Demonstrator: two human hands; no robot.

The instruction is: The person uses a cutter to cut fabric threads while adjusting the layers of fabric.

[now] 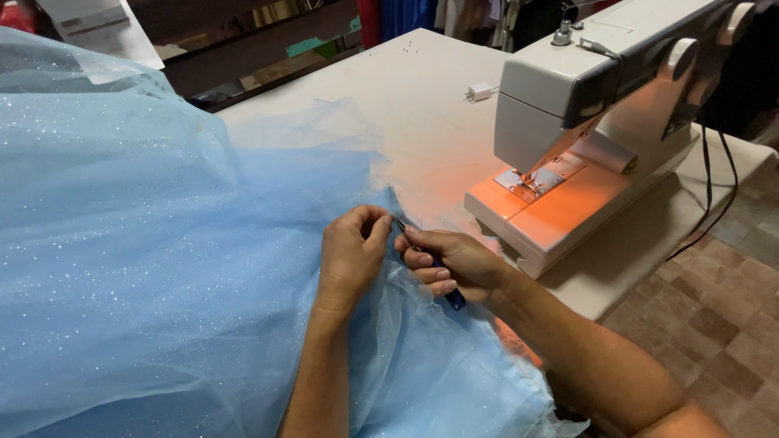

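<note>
Tulle (pixel 162 243) pinched in L hand (pixel 350 255) fingers; R hand (pixel 454 264) grips seam ripper (pixel 442 284).

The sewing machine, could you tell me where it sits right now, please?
In the head view, the sewing machine stands on the table at upper right, just beyond the right hand and right of the blue fabric.

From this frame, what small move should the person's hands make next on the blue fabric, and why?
Probably a short push of the blue-handled tool along the fabric edge. The right hand holds it with the tip aimed at the spot the left hand pinches in the light blue glittery tulle. The sewing machine stands apart, with nothing under its needle.
</note>
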